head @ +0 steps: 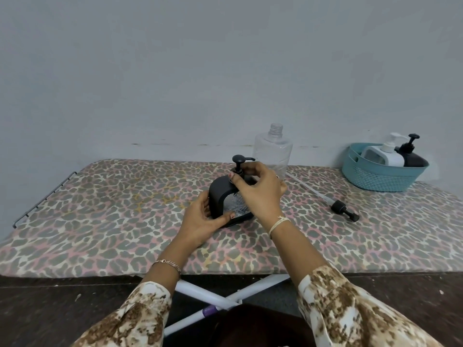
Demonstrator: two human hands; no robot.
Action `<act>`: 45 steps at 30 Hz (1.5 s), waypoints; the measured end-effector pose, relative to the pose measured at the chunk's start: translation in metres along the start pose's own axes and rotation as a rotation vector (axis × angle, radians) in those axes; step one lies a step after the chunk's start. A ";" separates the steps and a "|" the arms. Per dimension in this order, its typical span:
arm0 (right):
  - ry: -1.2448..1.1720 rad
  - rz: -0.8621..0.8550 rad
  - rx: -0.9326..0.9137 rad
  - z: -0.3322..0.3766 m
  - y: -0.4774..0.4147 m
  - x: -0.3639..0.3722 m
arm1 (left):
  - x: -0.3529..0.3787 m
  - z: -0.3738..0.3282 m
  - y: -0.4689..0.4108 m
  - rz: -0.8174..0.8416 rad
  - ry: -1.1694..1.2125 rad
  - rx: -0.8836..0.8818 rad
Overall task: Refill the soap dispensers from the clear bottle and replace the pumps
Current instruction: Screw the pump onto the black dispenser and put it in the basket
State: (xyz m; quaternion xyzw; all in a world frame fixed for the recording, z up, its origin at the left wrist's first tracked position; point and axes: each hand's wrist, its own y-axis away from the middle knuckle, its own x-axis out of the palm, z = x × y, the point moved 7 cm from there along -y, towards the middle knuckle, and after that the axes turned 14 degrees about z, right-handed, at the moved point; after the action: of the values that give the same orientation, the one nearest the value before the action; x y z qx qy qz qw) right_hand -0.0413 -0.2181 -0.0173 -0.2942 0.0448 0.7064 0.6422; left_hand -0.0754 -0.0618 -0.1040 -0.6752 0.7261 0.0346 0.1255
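Head view looks down on an ironing board with a leopard-print cover (100,216) set against a pale wall. A thin metal rail (42,199) runs along the board's far left end.

Near the middle, the left hand (203,221) grips the base of a black soap dispenser (220,194). Its fingers curl round the lower left side and its thumb lies along the front bottom edge. A thin bracelet (167,262) sits on that wrist. The dispenser stands upright on the cover, with a clear window in its front face. Its black pump (239,160) is seated in the top, nozzle pointing right.

The right hand (260,191) comes over the dispenser's right shoulder and pinches the pump's collar between thumb and curled fingers, hiding the dispenser's right side. A pale string (278,222) is tied at that wrist.

Just behind the right hand stands the clear bottle (273,149), uncapped, close to the wall and partly hidden by the fingers.

Further right, apart from the hands, a loose black pump (343,209) lies on its side on the cover. Its white tube runs back toward the bottle.

At the far right edge sits a teal basket (375,179) holding a white dispenser (385,156) and, beside it, a second black dispenser (411,156), both upright with pumps fitted.
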 end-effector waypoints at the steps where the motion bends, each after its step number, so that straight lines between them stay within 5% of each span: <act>1: 0.027 -0.030 0.010 0.003 0.000 -0.003 | 0.000 0.000 0.000 -0.001 0.000 0.001; 9: -0.027 0.116 -0.049 -0.008 0.000 0.017 | 0.000 -0.004 0.001 0.004 -0.001 0.016; 17: 0.158 -0.005 -0.016 0.006 -0.001 -0.005 | 0.002 -0.008 0.002 -0.005 0.021 0.020; 25: 0.033 0.293 -0.067 -0.017 -0.020 0.016 | 0.001 -0.007 0.002 0.005 0.027 0.013; 33: 0.319 -0.036 -0.005 0.012 -0.002 -0.018 | 0.001 -0.006 0.002 -0.016 0.011 0.014; 39: 0.176 0.299 -0.065 -0.001 -0.017 0.007 | 0.000 -0.005 0.001 -0.011 0.013 0.007; 45: 0.404 0.109 -0.075 0.011 -0.010 -0.008 | -0.001 -0.006 0.001 -0.035 -0.014 0.016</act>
State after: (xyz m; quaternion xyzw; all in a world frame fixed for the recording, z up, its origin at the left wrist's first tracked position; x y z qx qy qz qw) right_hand -0.0357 -0.2186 -0.0010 -0.4506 0.1622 0.6679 0.5697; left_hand -0.0772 -0.0626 -0.0981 -0.6865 0.7135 0.0315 0.1367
